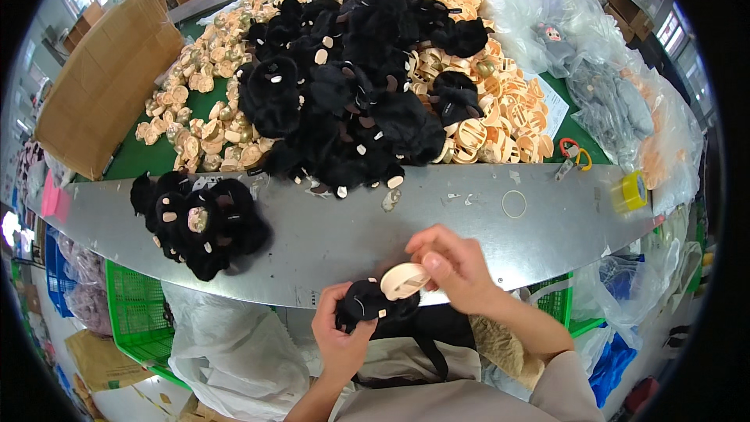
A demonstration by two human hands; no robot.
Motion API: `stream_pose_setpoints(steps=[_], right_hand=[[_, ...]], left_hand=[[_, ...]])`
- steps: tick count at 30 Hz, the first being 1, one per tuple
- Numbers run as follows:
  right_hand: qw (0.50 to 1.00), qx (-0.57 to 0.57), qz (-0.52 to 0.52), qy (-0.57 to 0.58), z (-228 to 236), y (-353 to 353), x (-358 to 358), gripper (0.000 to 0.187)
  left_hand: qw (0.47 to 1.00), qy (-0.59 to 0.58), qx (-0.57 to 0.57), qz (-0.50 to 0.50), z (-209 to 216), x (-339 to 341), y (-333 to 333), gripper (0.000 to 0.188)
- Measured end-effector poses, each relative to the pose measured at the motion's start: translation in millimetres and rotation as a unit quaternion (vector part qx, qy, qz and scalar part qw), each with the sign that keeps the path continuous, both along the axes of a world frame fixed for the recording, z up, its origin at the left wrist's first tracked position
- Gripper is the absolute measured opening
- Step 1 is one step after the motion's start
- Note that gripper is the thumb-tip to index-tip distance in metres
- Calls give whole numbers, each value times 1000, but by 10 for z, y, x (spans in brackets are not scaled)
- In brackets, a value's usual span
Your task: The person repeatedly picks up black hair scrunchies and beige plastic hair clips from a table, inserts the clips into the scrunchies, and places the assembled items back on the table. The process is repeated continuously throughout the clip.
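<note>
Simply, close work at the metal bench's [312, 227] near edge.
A black plush heap [344, 90] lies across it; the left hand [341, 336] has its grip closed around a plush piece [362, 303], the right hand [462, 272] pinching a peach disc [403, 281] beside it.

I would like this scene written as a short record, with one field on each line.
Left hand: holds a small black furry plush piece
Right hand: pinches a round cream plastic piece by its edge, against the plush
Work surface: grey metal strip
Strip, left: small group of black furry plushes
Behind strip: large heap of black furry plushes, loose cream plastic parts on its right
Strip, right end: yellow tape roll
Far left: upright brown cardboard sheet
</note>
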State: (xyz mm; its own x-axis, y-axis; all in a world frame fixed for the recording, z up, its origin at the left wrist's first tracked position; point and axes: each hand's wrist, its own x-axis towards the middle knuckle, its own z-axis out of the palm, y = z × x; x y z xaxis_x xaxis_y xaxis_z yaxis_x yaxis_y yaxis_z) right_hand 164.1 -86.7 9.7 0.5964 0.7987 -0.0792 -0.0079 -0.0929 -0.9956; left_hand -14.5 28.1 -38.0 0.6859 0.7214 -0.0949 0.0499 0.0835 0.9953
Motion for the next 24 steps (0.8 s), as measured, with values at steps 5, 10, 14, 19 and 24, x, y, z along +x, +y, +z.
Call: stream_pose_setpoints(steps=[5, 10, 14, 19, 24], right_hand=[[985, 50, -19, -163, -2, 131, -193, 26], [986, 23, 84, -146, 148, 212, -232, 34], [941, 2, 80, -328, 149, 312, -255, 27], [892, -16, 36, -451, 128, 334, -316, 17], [882, 33, -20, -470, 42, 370, -320, 14]], left_hand=[[1000, -4, -1, 14, 53, 66, -31, 32], [1000, 3, 20, -8, 37, 25, -57, 31], [996, -1, 51, -69, 190, 24, -29, 33], [991, -11, 37, -126, 239, -18, 78, 29], [987, -8, 89, -132, 271, -29, 77, 35]])
